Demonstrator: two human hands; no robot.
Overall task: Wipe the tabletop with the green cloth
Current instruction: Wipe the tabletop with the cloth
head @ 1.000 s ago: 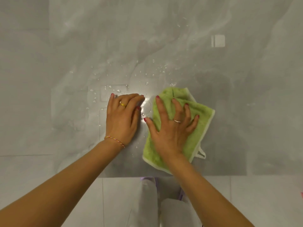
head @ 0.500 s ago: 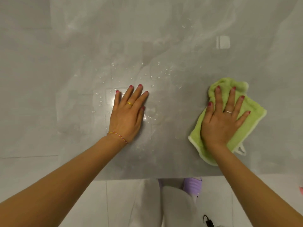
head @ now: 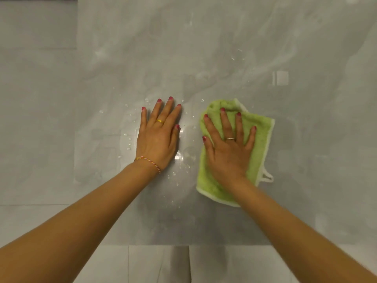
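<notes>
The green cloth (head: 234, 152) sits under her flat, spread right hand (head: 228, 152); her left hand (head: 158, 139), fingers open, could slip on the wet table (head: 204, 58).

Your green cloth (head: 255, 144) lies folded flat on the counter (head: 204, 48), right of centre and nearer the near edge, white trim along its borders and a small white loop at its right corner. The counter itself is glossy grey, with water droplets (head: 173, 174) scattered left of the cloth.

**One head view, straight down**

A single head-worn camera looks steeply down on the worktop (head: 204, 48) from close above. Its near edge crosses low in the frame, with floor (head: 142, 266) below; both forearms enter from the bottom corners.
</notes>
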